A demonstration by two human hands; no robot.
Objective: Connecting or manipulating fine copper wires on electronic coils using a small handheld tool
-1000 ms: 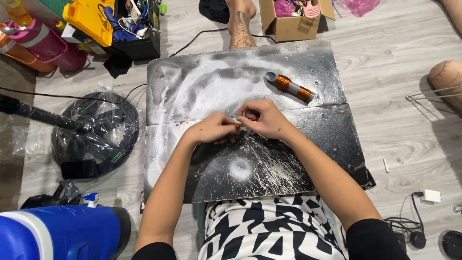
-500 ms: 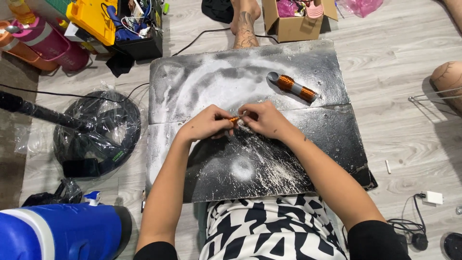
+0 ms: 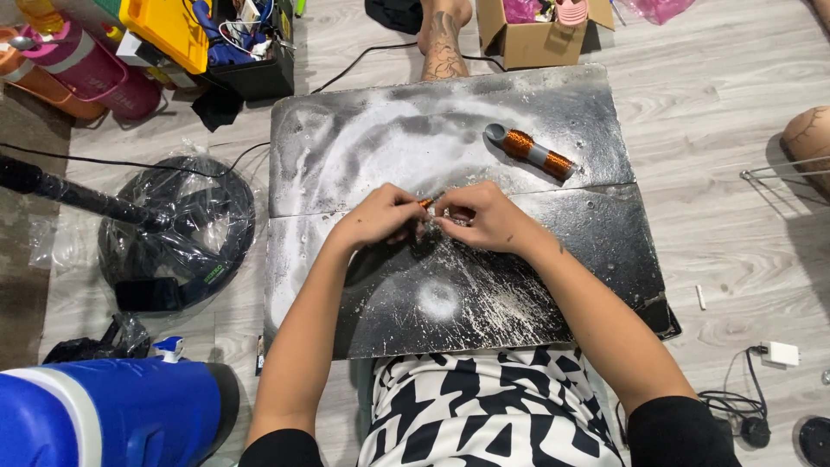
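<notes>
Floorboards (image 3: 735, 78) of pale grey wood fill the head view, and on them we see a black board (image 3: 450, 294), scuffed and streaked with white dust, serving as our counter. Both hands meet over its middle: the left hand (image 3: 378, 218) and the right hand (image 3: 482, 216) are each pinched shut on a small copper-coloured piece (image 3: 425, 202), which sits between the fingertips just above the board. A copper-wound coil (image 3: 534, 154) lies apart on the far half. To the left we see a plastic-wrapped black round base (image 3: 177, 233), a blue container (image 3: 104, 415) near us, and pink bottles (image 3: 95, 65). A cardboard box (image 3: 536, 35) stands beyond the board.
</notes>
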